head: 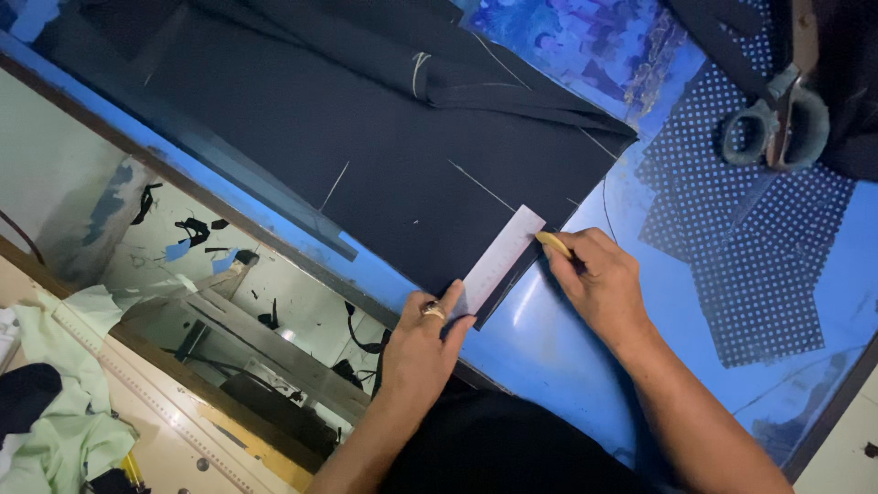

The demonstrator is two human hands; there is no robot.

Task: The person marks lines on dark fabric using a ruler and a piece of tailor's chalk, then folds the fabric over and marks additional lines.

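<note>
A tailoring workshop: dark fabric (pixel 366 137) marked with chalk lines lies across a blue cutting surface (pixel 567 366), heavy shears (pixel 777 123) at its edge, a ruler (pixel 498 261) and tailor's chalk (pixel 551 243) in use, cloth scraps (pixel 197 229) scattered on the floor below.

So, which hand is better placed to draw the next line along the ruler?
The right hand. It already holds the yellow chalk at the ruler edge on the dark fabric; the left hand presses the ruler down.
</note>
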